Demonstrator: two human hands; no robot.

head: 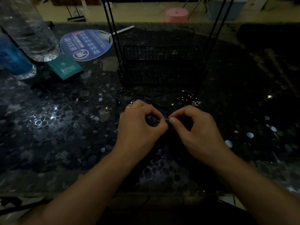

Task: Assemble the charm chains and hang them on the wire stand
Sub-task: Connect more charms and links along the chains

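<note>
Lighting: dim; small parts are resolved poorly.
Left hand (139, 124): fingers are curled; a tiny metal piece (166, 119) is pinched at the thumb and forefinger tips. A gold ring (128, 107) is worn on one finger.
Right hand (194, 125): fingers are curled; the same tiny metal piece is pinched from the other side, so the two sets of fingertips nearly meet above the table.
Metal piece: what kind of part it is cannot be told.
Black cord (146, 96): laid in loose loops on the table, between the hands and the wire basket; part of it is hidden behind the left hand.
Silver charm (196, 103): laid on the table just beyond the right hand, apart from the fingers.
Wire stand (112, 30): two pairs of thin black uprights are seen rising past the top edge; the wire basket (160, 65) is set between them, beyond the hands.
Table (65, 127): dark, glossy, pebble-patterned surface.
Far left: clear plastic bottle (30, 30), blue bottle (11, 56), teal packet (65, 66), round printed fan (86, 44).
Background: pink cylinder (177, 14) beyond the table edge.
</note>
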